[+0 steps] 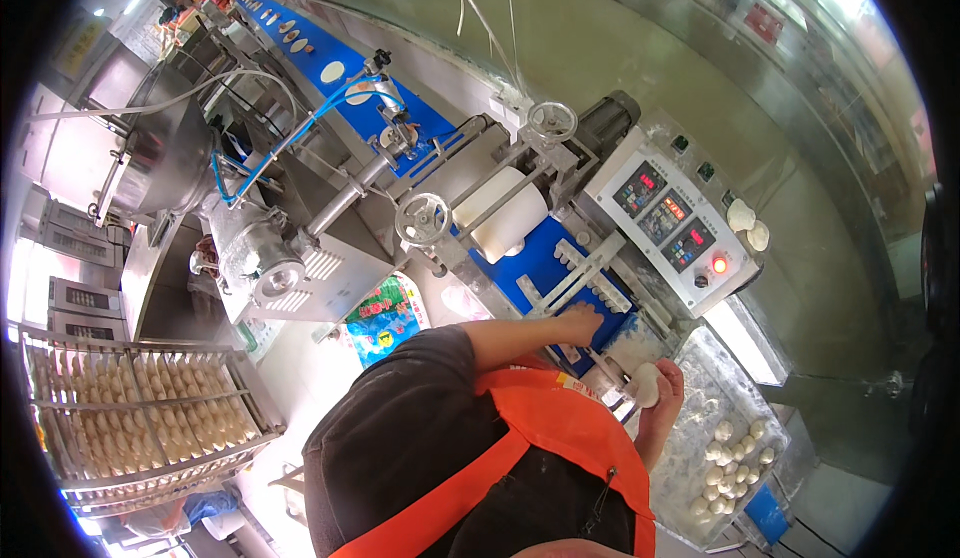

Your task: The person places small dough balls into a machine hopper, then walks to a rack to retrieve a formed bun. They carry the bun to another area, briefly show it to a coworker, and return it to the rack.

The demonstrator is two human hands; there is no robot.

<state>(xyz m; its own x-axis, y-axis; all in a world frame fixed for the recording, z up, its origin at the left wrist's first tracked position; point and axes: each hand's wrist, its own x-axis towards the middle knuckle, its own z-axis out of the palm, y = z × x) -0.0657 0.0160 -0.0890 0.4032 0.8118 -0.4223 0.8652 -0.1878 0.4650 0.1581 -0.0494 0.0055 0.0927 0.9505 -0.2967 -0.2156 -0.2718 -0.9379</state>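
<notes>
My right hand [670, 389] holds a round piece of white dough [645, 385] beside the feed end of a dough-rolling machine. On the blue conveyor belt [517, 276], just by the toothed white guide [609, 293], rests my left hand [581, 324]. Whether anything lies beneath its fingers is hidden. Farther up the belt, a ball of dough [514, 247] sits at the wide white roller [501, 209]. To the right, a flour-dusted metal tray [686, 438] carries several dough balls [725, 475].
A control panel [665, 213] with lit displays stands beyond the belt. Handwheels [424, 219] flank the roller. A steel filling machine [247, 235] with a nozzle reaches over the far belt, which carries flat dough rounds [332, 71]. A loaded rack [150, 408] stands left. People work far off.
</notes>
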